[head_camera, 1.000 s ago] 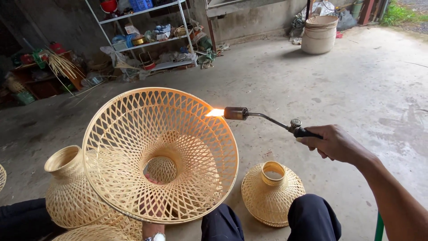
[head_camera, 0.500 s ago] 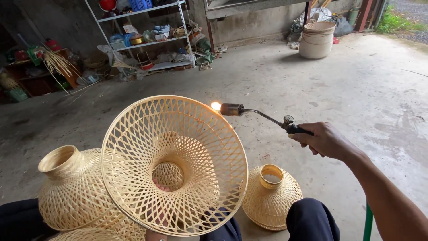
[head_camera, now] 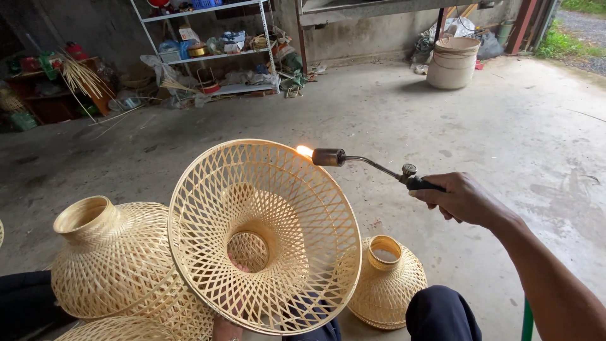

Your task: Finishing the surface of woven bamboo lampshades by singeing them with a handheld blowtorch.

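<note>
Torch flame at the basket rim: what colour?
Orange-yellow flame, at the torch tip by the pale woven basket; head view.

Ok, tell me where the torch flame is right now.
In the head view, the flame sits at the upper right rim of the woven bamboo shade, at the tip of the gas torch held in the right hand.

The right hand [head_camera: 464, 201] is seen closed in a firm grip, knuckles up, with the bare forearm stretched forward from the lower right corner. Only a small part of the left hand [head_camera: 226, 328] is shown at the bottom edge; its grip cannot be judged.
</note>
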